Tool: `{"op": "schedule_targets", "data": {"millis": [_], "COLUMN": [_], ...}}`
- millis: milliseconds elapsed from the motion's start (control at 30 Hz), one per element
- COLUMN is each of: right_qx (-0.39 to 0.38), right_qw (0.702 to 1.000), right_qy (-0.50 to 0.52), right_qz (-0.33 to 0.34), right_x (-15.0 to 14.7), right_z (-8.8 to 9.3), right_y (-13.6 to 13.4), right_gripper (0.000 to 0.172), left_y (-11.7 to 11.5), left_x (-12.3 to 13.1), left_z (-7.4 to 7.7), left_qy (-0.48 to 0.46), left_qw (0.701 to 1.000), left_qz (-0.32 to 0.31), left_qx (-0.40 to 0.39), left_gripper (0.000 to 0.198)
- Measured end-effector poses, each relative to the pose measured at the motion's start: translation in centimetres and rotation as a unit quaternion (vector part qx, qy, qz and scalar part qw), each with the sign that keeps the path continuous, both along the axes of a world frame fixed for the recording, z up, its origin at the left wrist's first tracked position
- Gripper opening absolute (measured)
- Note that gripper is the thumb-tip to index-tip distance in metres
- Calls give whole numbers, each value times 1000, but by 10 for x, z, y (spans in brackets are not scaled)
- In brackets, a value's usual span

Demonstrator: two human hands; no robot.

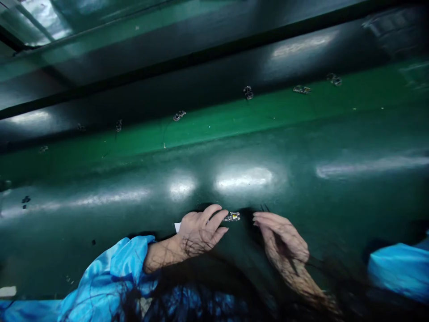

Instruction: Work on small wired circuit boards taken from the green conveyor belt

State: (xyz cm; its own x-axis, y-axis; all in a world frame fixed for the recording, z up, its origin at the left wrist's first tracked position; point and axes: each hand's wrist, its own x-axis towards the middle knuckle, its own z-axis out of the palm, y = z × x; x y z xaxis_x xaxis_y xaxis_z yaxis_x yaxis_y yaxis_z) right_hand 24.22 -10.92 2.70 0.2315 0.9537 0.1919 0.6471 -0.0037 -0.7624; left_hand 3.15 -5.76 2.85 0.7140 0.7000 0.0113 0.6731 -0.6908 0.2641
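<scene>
My left hand (203, 230) lies low in the middle of the head view, its fingers closed over a small circuit board (233, 217). The board's right end, with a yellow patch, sticks out past the fingertips; the rest is hidden under them. A short gap to the right, my right hand (283, 235) has thumb and fingers pinched together. Two thin dark prongs, apparently the tips of tweezers (264, 208), poke out beyond those fingers. The prongs are apart from the board. Dark hair strands hang across both hands.
Beyond the dark green worktop (201, 179) runs a brighter green strip (214, 120) carrying several small circuit boards (179, 116). A white piece (177, 227) lies by my left hand, dark bits (26, 199) at the left. A blue sleeve (400, 268) shows at right.
</scene>
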Motion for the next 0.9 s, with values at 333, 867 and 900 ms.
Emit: {"op": "schedule_targets", "data": {"millis": [333,867,900], "right_qx": [11,8,7], "right_qw": [962,977,978], "right_qy": [-213,-148,-144], "right_qz": [172,154,152], "right_x": [-2,-3,-3], "right_z": [-15,-19,-18], "right_y": [21,25,23], "right_gripper": [31,24,27], "left_y": [9,6,5], "left_x": [8,4,3], "left_z": [6,-2,-1], "left_qy": [-6,-7,-6], "left_qw": [998,995,995], "left_qz": [23,-9,-24], "left_qx": [64,94,100], "left_gripper": [16,15,17]}}
